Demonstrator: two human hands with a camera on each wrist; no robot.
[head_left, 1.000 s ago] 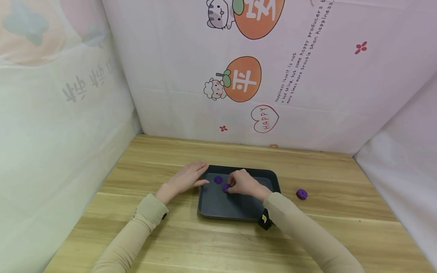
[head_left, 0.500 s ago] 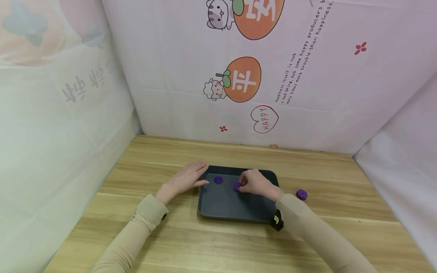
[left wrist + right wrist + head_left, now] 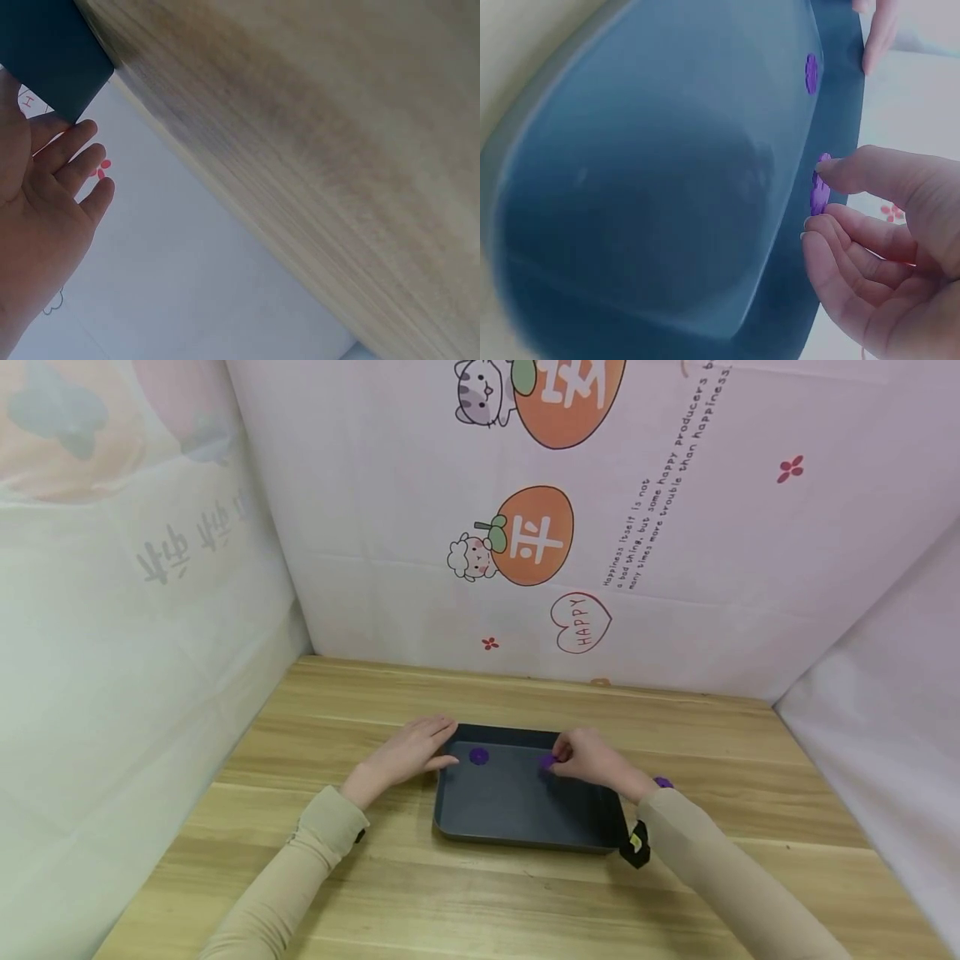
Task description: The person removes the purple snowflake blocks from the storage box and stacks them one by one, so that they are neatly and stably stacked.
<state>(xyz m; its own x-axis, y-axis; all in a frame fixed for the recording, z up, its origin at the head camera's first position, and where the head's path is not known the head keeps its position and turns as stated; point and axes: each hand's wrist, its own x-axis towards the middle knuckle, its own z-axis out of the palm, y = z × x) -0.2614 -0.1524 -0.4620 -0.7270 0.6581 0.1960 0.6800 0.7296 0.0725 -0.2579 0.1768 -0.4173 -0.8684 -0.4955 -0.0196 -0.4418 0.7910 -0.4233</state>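
A dark grey rectangular tray (image 3: pixel 495 810) sits on the wooden table. Its far left corner is touched by my left hand (image 3: pixel 405 754), whose fingers are mostly straight; the left wrist view shows that hand (image 3: pixel 52 195) at the tray's edge. Between thumb and fingertips, my right hand (image 3: pixel 596 762) pinches a purple flower-shaped disc (image 3: pixel 820 186) over the tray's far side, right of the middle. A second purple flower-shaped disc (image 3: pixel 478 756) lies flat in the tray's far left part. Outside the tray on the right, more purple flower-shaped material (image 3: pixel 663 782) is partly hidden by my right wrist.
White printed cloth (image 3: pixel 405 568) rises behind the table, with more cloth on both sides. Bare wooden table (image 3: pixel 375 893) surrounds the tray. A black wrist device (image 3: pixel 636 845) hangs beside the tray's near right corner.
My right hand has moved right along the tray with the pinched purple disc, away from the one lying at the left. My left hand has stayed in place.
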